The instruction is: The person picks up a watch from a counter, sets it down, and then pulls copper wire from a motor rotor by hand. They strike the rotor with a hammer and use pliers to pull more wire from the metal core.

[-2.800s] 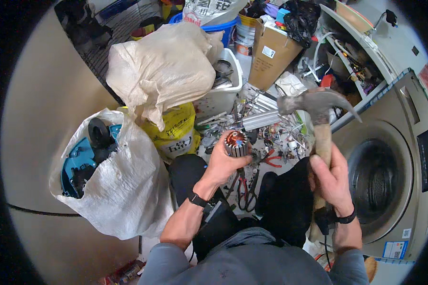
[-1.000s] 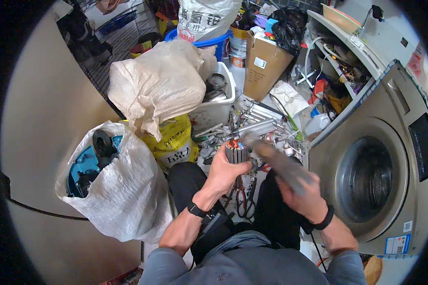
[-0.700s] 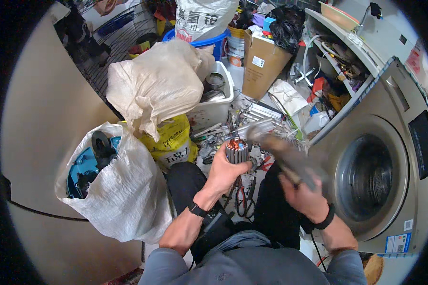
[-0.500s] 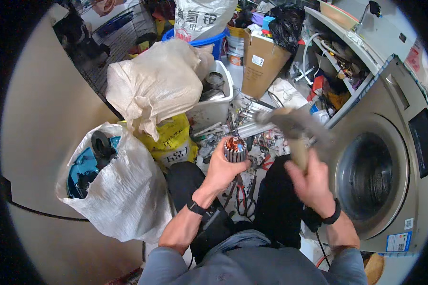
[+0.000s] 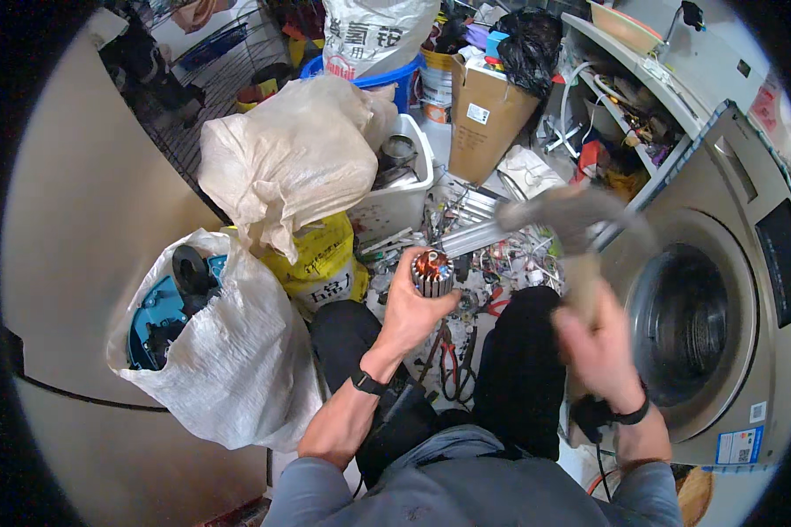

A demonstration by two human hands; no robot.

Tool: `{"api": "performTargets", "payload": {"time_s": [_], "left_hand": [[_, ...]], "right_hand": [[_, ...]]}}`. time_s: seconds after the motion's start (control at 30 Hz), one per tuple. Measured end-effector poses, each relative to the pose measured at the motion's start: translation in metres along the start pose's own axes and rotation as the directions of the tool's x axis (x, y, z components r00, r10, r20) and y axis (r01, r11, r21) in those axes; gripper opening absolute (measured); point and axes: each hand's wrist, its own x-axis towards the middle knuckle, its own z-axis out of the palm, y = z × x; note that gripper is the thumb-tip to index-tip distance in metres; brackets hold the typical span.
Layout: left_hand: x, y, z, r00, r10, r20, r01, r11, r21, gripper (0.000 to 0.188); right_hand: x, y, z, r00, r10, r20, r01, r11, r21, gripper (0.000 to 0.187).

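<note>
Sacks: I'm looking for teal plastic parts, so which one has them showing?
The white woven sack at lower left: teal plastic parts show in its open mouth. The beige sack, yellow sack and printed white sack show none.

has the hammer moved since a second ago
Yes: in the picture, the hammer has moved right and up, toward the washing machine.

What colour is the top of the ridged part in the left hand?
The top is mostly copper-orange; the head view shows it best.
</note>
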Motion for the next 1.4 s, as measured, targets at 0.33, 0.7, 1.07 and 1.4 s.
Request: {"api": "performTargets", "payload": {"time_s": [0.33, 0.7, 1.07, 1.4], "left_hand": [[0.001, -0.004, 0.003, 1.000, 0.012, -0.019, -0.012, 1.000, -0.019, 0.052], [-0.002, 0.007, 0.006, 0.999, 0.049, 0.016, -0.050, 0.992, 0.116, 0.058], [-0.001, 0.015, 0.007, 0.982, 0.185, -0.035, -0.177, 0.969, 0.175, 0.057], [-0.002, 0.011, 0.013, 0.994, 0.105, 0.041, -0.104, 0.994, -0.023, 0.060]], "right_hand": [[-0.012, 0.001, -0.001, 0.999, -0.051, 0.009, 0.052, 0.990, -0.133, 0.035], [-0.014, 0.007, 0.001, 0.982, -0.031, 0.187, 0.083, 0.957, -0.277, 0.034], [-0.011, 0.002, -0.013, 0.978, 0.014, 0.208, 0.045, 0.959, -0.279, 0.027], [-0.013, 0.011, -0.008, 0.941, 0.116, 0.319, -0.080, 0.989, -0.123, 0.029]]}}
